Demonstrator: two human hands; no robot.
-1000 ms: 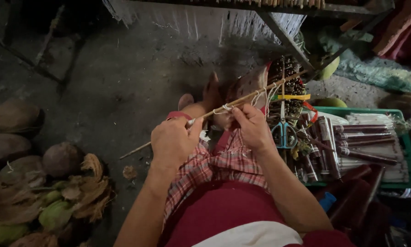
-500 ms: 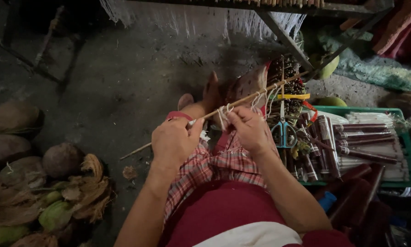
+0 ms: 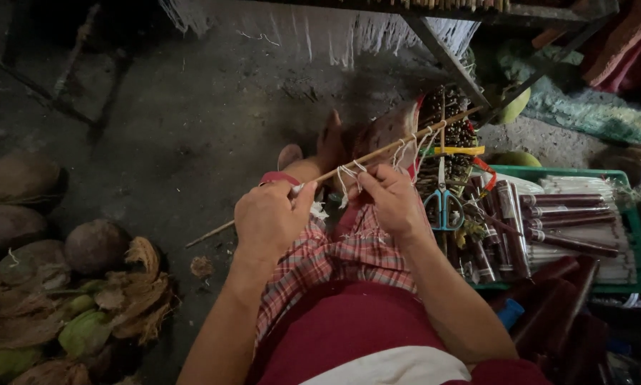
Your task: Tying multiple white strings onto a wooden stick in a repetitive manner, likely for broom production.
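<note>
Here a person sits on the ground with a thin bamboo stick (image 3: 377, 153) held slantwise across the lap, its low end pointing down toward the dirt floor (image 3: 192, 121) on the left and its high end reaching up to the right, over a bundle of dark sticks (image 3: 452, 135). The left hand (image 3: 269, 221) is closed around the stick near its middle, fingers curled tight and the thumb pressed along the top. The right hand (image 3: 392, 199) sits just beside it, farther up the stick, with thumb and forefinger pinched together on a short length of white string (image 3: 349, 175) that hangs in loops from the stick; the other fingers are folded loosely under. More white string knots (image 3: 409, 146) are tied along the stick above the right hand.

The checked cloth (image 3: 334, 257) over the knees lies directly beneath both hands, and 1 bare foot (image 3: 331, 142) shows beyond them.

To the right, a pair of blue-handled scissors (image 3: 443, 203) rests points up against the dark bundle, near the right hand. Beside them a green tray (image 3: 638, 285) holds rolled brown tubes (image 3: 563, 214) and pale sticks laid side by side. A yellow band (image 3: 456, 151) wraps the dark bundle.

Well apart on the left, a heap of coconuts (image 3: 49, 264) and torn husk (image 3: 142, 285) sits on the floor. White fringe (image 3: 320, 32) hangs from a frame at the top.
</note>
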